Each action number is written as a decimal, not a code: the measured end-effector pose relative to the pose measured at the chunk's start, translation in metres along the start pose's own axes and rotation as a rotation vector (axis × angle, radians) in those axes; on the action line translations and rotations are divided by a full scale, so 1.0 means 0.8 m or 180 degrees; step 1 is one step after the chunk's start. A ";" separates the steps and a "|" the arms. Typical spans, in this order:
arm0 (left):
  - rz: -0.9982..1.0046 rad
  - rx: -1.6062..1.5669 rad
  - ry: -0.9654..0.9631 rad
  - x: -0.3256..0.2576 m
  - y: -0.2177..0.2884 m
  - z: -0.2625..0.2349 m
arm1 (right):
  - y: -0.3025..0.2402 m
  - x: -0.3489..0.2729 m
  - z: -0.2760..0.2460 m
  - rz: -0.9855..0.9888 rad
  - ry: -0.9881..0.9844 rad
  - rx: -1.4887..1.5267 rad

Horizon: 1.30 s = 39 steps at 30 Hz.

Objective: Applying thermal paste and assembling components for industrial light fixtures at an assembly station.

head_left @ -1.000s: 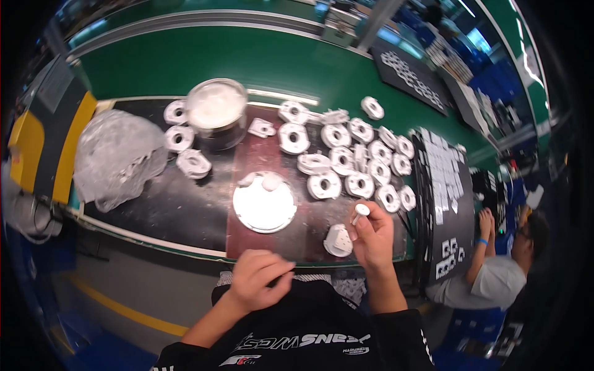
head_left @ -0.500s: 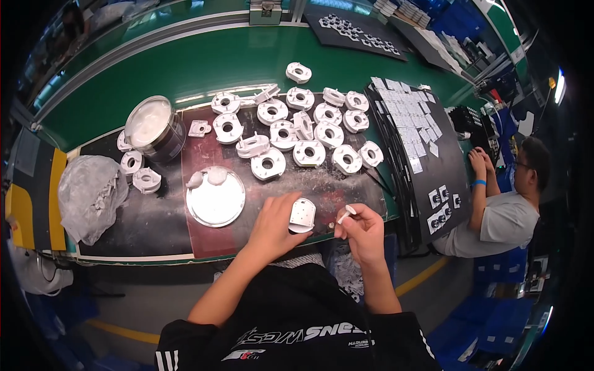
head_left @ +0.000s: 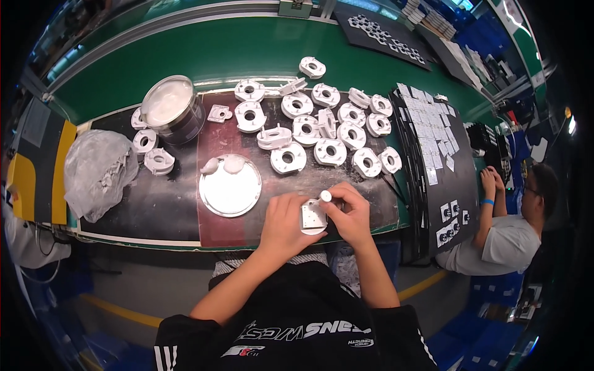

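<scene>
My left hand point(head_left: 281, 224) is closed around a white plastic housing point(head_left: 314, 217) near the table's front edge. A flat plate with small holes shows on the housing's upper face. Between the thumb and fingers of my right hand point(head_left: 350, 213) is a small white round-headed plastic piece point(head_left: 325, 196), at the far edge of the housing. Whether the piece touches the housing I cannot tell. Left of my hands lies a round metal lid point(head_left: 230, 193) with two whitish lumps on its far rim. Several white ring-shaped housings point(head_left: 288, 159) are spread beyond my hands.
At the left stand a metal can point(head_left: 180, 120) of pale paste and a clear plastic bag point(head_left: 93, 176) of white parts. A stack of black boards point(head_left: 458, 191) with white pieces on top fills the right side. A co-worker point(head_left: 510, 216) sits beyond it.
My right hand has moved left, bringing the round-headed piece to the housing in my left hand. My left hand and the housing have shifted slightly right in the picture. The whole view has shifted.
</scene>
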<state>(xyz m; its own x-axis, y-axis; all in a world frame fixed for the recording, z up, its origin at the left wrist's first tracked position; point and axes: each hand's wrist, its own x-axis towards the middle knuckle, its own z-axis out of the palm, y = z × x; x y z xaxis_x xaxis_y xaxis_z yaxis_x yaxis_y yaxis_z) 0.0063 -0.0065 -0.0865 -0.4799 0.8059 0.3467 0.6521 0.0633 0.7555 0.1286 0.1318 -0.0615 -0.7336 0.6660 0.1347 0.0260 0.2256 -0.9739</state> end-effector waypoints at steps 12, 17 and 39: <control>-0.0052 -0.0050 -0.0081 0.002 -0.004 0.000 | 0.010 0.012 -0.003 0.0047 -0.0222 -0.0117; -0.0073 -0.0059 -0.0100 0.002 -0.004 0.000 | 0.009 0.015 -0.006 -0.0031 -0.0343 -0.0166; -0.0096 -0.0104 -0.0169 0.004 -0.003 -0.004 | 0.004 0.056 -0.032 -0.0610 -0.1292 -0.0655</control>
<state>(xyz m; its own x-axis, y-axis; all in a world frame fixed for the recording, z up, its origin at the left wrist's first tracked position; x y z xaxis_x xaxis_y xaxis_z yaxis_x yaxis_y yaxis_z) 0.0011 -0.0059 -0.0851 -0.4667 0.8340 0.2943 0.6180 0.0694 0.7831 0.1133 0.1809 -0.0538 -0.9426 0.2774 0.1860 -0.0317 0.4799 -0.8767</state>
